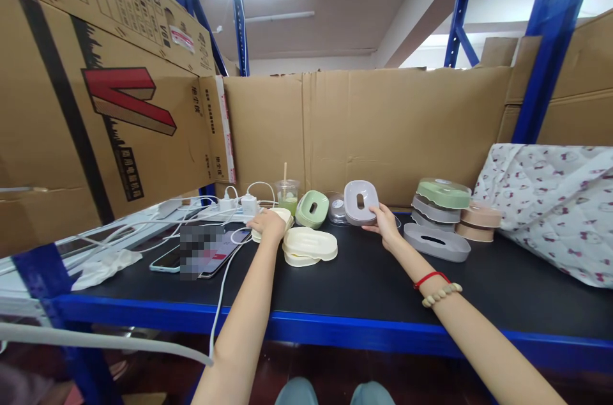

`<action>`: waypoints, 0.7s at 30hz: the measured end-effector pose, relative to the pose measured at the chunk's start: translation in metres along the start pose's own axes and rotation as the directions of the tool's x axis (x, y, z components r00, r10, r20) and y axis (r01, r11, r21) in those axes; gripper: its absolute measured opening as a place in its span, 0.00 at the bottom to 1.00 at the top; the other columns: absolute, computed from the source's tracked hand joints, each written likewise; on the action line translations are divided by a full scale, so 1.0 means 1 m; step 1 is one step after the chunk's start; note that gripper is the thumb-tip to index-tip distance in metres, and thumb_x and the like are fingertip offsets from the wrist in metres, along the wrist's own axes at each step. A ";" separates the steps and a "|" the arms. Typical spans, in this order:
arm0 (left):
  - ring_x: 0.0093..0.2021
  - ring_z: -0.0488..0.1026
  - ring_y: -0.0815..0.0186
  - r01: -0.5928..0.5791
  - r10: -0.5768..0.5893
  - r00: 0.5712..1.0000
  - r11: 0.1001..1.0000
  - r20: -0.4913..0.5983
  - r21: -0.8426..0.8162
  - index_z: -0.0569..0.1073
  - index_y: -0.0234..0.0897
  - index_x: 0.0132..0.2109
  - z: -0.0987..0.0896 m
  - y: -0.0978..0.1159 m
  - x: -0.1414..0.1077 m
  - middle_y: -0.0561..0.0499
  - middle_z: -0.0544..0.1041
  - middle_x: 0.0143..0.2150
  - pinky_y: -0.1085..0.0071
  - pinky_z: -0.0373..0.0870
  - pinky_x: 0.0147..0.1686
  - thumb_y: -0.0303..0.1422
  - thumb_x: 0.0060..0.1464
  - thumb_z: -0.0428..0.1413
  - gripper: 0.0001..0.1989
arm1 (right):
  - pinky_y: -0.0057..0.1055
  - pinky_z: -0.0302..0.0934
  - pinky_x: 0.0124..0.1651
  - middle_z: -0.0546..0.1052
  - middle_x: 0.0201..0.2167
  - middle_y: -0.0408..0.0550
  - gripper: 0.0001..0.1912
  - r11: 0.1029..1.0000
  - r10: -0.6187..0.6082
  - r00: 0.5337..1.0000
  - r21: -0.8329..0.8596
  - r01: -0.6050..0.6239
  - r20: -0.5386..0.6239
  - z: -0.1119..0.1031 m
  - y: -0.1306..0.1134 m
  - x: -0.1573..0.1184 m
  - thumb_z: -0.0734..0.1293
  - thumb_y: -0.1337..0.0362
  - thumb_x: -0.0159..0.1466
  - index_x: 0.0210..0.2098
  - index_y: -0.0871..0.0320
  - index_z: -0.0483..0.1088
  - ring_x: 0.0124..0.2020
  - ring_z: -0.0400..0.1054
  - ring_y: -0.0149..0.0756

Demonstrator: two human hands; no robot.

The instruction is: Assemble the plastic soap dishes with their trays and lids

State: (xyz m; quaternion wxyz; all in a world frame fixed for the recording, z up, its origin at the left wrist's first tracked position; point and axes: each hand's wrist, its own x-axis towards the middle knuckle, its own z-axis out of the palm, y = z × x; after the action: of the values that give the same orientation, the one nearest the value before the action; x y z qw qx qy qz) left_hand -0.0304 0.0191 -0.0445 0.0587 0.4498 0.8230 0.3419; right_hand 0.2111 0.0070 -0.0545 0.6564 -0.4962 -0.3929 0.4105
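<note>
My right hand (pixel 382 224) grips the lower right edge of a lilac-grey plastic lid with an oblong slot (pixel 352 200), tilted up with the slot facing me. At the back left, the fingers of my left hand (pixel 266 223) curl over a cream plastic piece (pixel 287 216), which they partly cover. Close beside it, a stack of cream oval pieces (pixel 310 244) lies on the black shelf top. Between my hands a green slotted lid (pixel 317 216) leans back. A clear round-edged plastic part (pixel 337 208) is partly hidden behind the grey lid.
Right of my right hand lie a grey slotted piece (pixel 437 243), a stack with a green top (pixel 443 194), pink pieces (pixel 480 216) and a patterned cloth (pixel 550 207). Leftward are phones (pixel 165 259), a tissue (pixel 106 268), chargers (pixel 249 204), cables and a drink cup (pixel 288 194).
</note>
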 end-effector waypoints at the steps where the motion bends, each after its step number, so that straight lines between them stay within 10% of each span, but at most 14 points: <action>1: 0.57 0.61 0.34 -0.009 0.008 1.000 1.000 -0.015 -0.029 0.65 0.25 0.51 0.001 -0.001 0.002 0.18 0.65 0.53 0.41 0.59 0.46 0.35 0.36 0.63 0.34 | 0.29 0.71 0.20 0.71 0.27 0.43 0.18 1.000 -0.008 1.000 -0.003 0.008 0.010 -0.001 0.001 0.002 0.65 0.68 0.52 0.43 0.54 0.68 0.22 0.67 0.30; 11: 0.51 0.70 0.52 -0.306 0.181 0.929 0.868 -0.323 -0.391 0.66 0.34 0.52 -0.023 0.022 -0.023 0.38 0.71 0.50 0.60 0.65 0.49 0.30 0.47 0.55 0.22 | 0.27 0.69 0.23 0.71 0.28 0.42 0.10 0.999 0.025 0.999 0.044 -0.027 0.045 0.004 -0.004 -0.005 0.62 0.67 0.54 0.37 0.53 0.66 0.22 0.64 0.28; 16: 0.48 0.72 0.59 -0.178 0.280 0.960 0.615 0.002 -0.768 0.70 0.35 0.41 0.000 0.044 -0.039 0.44 0.76 0.44 0.65 0.66 0.48 0.31 0.51 0.53 0.09 | 0.27 0.67 0.24 0.73 0.28 0.42 0.10 0.994 -0.079 0.988 0.084 0.068 0.136 0.012 -0.005 -0.014 0.62 0.63 0.55 0.38 0.53 0.67 0.23 0.65 0.29; 21: 0.50 0.72 0.61 0.073 0.376 0.903 0.342 0.208 -0.937 0.72 0.38 0.40 0.027 0.055 -0.060 0.46 0.77 0.45 0.68 0.67 0.49 0.36 0.56 0.50 0.10 | 0.25 0.56 0.18 0.67 0.20 0.39 0.16 0.969 -0.178 0.958 -0.131 0.211 0.223 0.014 0.004 -0.011 0.63 0.54 0.55 0.39 0.57 0.69 0.18 0.58 0.29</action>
State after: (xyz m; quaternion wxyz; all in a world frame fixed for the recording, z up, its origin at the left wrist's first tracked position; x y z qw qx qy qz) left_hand 0.0541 0.0061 -0.0443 0.4318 0.4705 0.4064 0.6534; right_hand 0.1936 0.0018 -0.0572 0.6084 -0.4580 -0.5375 0.3623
